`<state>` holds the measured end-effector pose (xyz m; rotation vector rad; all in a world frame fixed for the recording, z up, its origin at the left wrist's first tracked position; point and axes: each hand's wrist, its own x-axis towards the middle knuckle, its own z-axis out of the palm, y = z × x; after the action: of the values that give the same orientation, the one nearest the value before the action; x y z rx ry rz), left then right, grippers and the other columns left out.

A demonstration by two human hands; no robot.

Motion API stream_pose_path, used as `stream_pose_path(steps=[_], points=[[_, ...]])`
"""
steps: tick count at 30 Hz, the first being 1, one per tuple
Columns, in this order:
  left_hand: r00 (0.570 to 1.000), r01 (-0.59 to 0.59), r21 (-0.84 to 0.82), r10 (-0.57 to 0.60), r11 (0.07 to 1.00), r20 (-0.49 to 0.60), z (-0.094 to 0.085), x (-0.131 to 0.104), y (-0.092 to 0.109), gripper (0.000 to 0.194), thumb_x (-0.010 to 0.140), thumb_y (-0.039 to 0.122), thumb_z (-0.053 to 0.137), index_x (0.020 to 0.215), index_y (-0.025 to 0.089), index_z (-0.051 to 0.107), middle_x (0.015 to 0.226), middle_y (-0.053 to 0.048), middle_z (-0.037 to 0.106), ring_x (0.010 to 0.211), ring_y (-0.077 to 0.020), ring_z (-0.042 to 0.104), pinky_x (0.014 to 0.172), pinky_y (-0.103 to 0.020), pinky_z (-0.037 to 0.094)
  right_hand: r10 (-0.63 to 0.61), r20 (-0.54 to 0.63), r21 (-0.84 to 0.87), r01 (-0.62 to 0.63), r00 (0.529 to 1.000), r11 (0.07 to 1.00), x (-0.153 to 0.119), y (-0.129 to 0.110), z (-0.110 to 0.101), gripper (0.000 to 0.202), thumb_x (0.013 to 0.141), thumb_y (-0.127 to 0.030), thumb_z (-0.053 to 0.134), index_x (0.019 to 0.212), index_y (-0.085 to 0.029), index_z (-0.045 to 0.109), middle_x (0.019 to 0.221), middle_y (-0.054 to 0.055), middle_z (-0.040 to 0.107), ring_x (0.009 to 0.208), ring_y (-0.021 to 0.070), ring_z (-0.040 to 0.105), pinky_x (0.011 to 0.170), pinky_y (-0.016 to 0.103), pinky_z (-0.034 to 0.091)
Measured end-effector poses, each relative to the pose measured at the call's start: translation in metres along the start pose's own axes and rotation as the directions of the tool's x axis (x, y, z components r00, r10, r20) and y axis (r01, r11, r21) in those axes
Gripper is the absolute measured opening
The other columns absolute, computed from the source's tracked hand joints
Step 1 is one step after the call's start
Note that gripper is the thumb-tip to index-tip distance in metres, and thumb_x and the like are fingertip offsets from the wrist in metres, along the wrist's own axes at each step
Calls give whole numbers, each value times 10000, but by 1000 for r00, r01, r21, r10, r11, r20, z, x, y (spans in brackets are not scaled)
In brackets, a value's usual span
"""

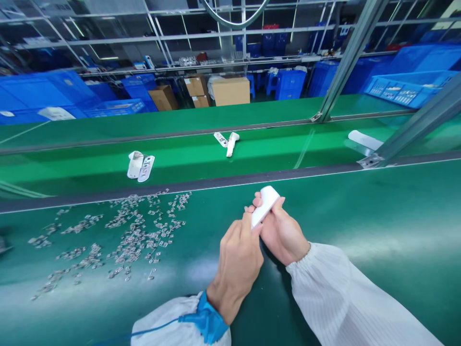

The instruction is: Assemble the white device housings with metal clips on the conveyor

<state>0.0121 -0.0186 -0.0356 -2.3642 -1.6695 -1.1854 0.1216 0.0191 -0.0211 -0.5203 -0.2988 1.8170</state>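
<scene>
Parts (pixel 135 242) litter the bench (pixel 396 211) leftward; left hand (pixel 238 257) and right hand (pixel 284 234) both grip one white piece (pixel 266 203).

Smooth white elongated piece (pixel 265 205), slanting, far end broader, near end narrower, held in both hands (pixel 240 257)

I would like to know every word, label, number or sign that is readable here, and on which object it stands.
No text can be read.
Left marked plate on the green strip: dark marks, too small and blurred.
Middle marked plate: dark marks, likewise unreadable.
Cardboard box behind: pale patch, too small to tell.
White piece being held: no writing on its visible side.
</scene>
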Motion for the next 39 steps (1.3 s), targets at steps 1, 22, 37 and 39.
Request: stream_pose_path(steps=[1, 22, 37, 39], points=[[1000, 3, 15, -3, 1000, -21, 0, 0, 1, 309, 970, 193, 453, 1256, 105, 531, 960, -118, 722, 799, -221, 669, 700, -327, 516, -1, 2, 17, 1, 1000, 1000, -1, 2, 0, 363, 923, -541, 516, 995, -232, 692, 907, -12, 636, 904, 154, 631, 980, 325, 472], [909, 417, -210, -410, 884, 77, -19, 10, -52, 276, 962, 290, 445, 1164, 191, 606, 1183, -101, 648, 1055, -250, 621, 906, -452, 531, -547, -181, -967, -248, 817, -50, 210, -130, 11, 373, 930, -339, 593, 1264, -175, 557, 1291, 107, 570, 1092, 243, 603, 904, 462, 523], [937, 345, -190, -350, 919, 11, -21, 8, -59, 238, 963, 186, 433, 1143, 197, 589, 1170, -100, 637, 1084, -238, 599, 955, -456, 505, -97, -2, -978, 18, 995, 208, 256, -97, 71, 253, 916, -277, 614, 1122, -132, 621, 1118, 90, 652, 910, 183, 648, 794, 360, 553], [940, 333, -192, -341, 923, -11, -22, 10, -58, 239, 963, 181, 428, 1142, 188, 586, 1164, -105, 635, 1087, -246, 594, 982, -476, 480, -71, 79, -964, 94, 994, 247, 226, -104, 88, 115, 867, -171, 643, 963, -110, 662, 971, 85, 694, 751, 142, 633, 703, 286, 534]])
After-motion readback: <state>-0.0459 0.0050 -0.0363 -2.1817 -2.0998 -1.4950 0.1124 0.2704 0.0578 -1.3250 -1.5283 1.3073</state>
